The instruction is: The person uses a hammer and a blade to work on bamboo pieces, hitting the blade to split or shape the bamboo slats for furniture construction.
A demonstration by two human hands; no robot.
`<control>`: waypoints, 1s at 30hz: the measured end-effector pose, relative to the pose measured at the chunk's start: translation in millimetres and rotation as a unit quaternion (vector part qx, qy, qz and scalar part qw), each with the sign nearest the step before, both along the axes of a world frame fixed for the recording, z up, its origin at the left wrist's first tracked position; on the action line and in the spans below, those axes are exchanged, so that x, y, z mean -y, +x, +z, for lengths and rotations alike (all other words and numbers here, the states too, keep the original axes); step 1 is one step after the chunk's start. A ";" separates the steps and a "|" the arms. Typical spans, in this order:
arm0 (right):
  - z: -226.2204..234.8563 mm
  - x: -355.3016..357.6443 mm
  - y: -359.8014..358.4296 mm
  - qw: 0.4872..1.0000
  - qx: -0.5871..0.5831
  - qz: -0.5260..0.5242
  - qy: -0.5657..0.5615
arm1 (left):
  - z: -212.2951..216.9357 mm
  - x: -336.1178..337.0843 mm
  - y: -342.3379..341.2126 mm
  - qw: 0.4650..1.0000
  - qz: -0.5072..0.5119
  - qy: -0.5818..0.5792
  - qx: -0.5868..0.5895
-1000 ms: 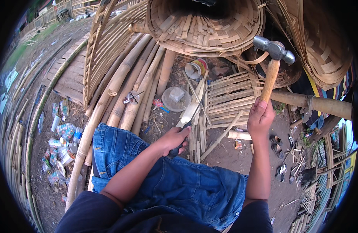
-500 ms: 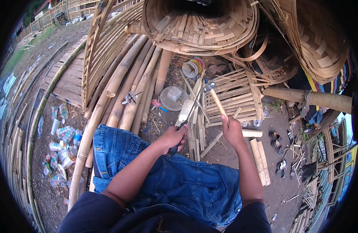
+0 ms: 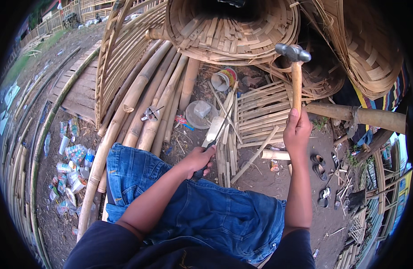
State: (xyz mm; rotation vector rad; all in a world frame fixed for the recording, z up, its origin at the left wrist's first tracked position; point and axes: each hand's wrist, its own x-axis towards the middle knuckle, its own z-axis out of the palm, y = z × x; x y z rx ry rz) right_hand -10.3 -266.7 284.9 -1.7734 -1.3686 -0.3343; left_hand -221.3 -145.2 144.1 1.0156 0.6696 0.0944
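Left hand (image 3: 198, 159): closed around the dark handle of a broad-bladed knife (image 3: 214, 131); sits low, just in front of the knees.
Knife: blade runs from the left hand up and slightly right, away from the body; its flat is pale; it rests against the upright bamboo strips (image 3: 227, 148) that stand just to its right. Whether the edge has entered a strip cannot be told.
Right hand (image 3: 297, 131): closed around the lower end of the wooden handle of a hammer (image 3: 296, 74); held raised, to the right of the knife and well apart from it.
Hammer: long axis near vertical; metal head at the top, above the slatted bamboo panel (image 3: 264, 112).
Key relation: the knife blade lies down and to the left of the hammer head; the head is higher and further right than the blade.
Nearer hand: the left hand is on the knife; the right hand holds only the hammer.
Bamboo strips: bundled, long axis running away from the body, between the two hands and closer to the left one.
Surroundings: thick bamboo poles (image 3: 144, 103) lie to the left; a large woven basket (image 3: 229, 31) sits ahead; blue denim (image 3: 206, 215) covers the legs; bare ground (image 3: 314, 148) under the work.
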 end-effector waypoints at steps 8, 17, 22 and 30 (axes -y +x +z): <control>-199.1 15.0 52.3 0.943 -0.012 -0.109 -0.313 | -10.7 5.2 8.0 1.000 0.017 -0.023 -0.012; -194.3 49.1 60.6 0.890 -0.074 -0.103 -0.439 | -19.5 -8.3 7.7 0.999 0.041 0.001 -0.027; -33.3 26.7 40.8 0.982 -0.005 -0.129 -0.134 | -22.3 -4.8 8.4 0.999 0.029 -0.005 -0.025; 44.5 -10.6 32.9 0.903 -0.202 0.234 0.297 | -15.2 -6.7 2.6 0.998 0.044 -0.019 -0.037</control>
